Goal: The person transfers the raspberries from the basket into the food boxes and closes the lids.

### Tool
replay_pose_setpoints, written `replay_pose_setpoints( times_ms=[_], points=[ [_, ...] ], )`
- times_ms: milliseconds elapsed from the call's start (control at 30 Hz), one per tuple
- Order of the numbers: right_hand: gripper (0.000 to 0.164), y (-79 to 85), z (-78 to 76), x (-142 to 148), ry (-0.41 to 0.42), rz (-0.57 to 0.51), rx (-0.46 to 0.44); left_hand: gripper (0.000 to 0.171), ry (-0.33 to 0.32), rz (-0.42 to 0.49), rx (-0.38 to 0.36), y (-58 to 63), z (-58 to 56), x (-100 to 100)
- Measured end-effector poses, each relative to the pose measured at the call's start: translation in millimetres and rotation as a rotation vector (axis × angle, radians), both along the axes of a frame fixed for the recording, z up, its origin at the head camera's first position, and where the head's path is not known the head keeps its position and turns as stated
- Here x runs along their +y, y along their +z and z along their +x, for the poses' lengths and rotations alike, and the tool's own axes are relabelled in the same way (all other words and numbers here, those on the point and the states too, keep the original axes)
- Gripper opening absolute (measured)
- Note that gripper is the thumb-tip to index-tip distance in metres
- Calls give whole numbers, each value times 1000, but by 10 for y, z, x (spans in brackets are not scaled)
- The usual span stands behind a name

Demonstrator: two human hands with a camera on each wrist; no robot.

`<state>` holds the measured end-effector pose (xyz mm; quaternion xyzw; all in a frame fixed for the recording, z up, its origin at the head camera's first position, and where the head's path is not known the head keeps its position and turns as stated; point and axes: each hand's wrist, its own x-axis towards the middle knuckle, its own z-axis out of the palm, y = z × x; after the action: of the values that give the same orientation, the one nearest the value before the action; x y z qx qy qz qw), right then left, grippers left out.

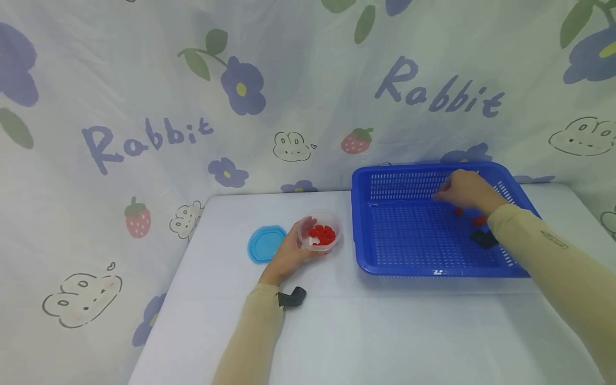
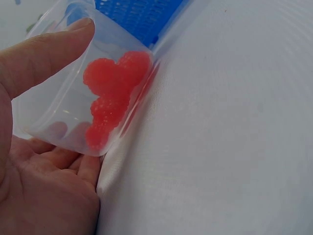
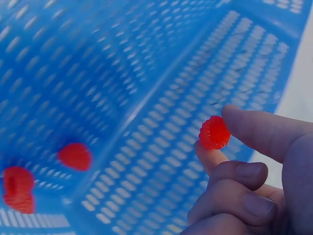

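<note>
My left hand (image 1: pixel 289 255) grips a small clear plastic tub (image 2: pixel 63 110), thumb on the near side and fingers behind and under it. Several red raspberries (image 2: pixel 110 93) lie at the bottom of the tub. Over the blue plastic basket (image 1: pixel 409 238), my right hand (image 1: pixel 466 190) pinches a single raspberry (image 3: pixel 215 132) between thumb and index finger, its hollow end showing. The other fingers of that hand are curled in. Lower in the basket, a loose raspberry (image 3: pixel 75 156) lies by the corner, with more red raspberries (image 3: pixel 18 190) near it.
A light blue lid (image 1: pixel 266 245) lies flat on the white table (image 1: pixel 337 331), just left of the tub. The basket's raised rim (image 1: pixel 357 224) stands between the tub and the right hand. A printed curtain (image 1: pixel 289 80) hangs close behind the table.
</note>
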<state>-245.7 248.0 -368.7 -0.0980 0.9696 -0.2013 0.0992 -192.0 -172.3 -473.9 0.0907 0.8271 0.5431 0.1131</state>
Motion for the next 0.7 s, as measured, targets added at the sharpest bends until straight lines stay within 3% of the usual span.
replay_pose_setpoints(
  times_ms=[400,700],
  points=[
    [40,322,243,-384,1,-46,16,89,-6,13,3,7,7,-13],
    [30,461,426,-712,100,-81,85,91,8,8,-5,8,10,-1]
  ],
)
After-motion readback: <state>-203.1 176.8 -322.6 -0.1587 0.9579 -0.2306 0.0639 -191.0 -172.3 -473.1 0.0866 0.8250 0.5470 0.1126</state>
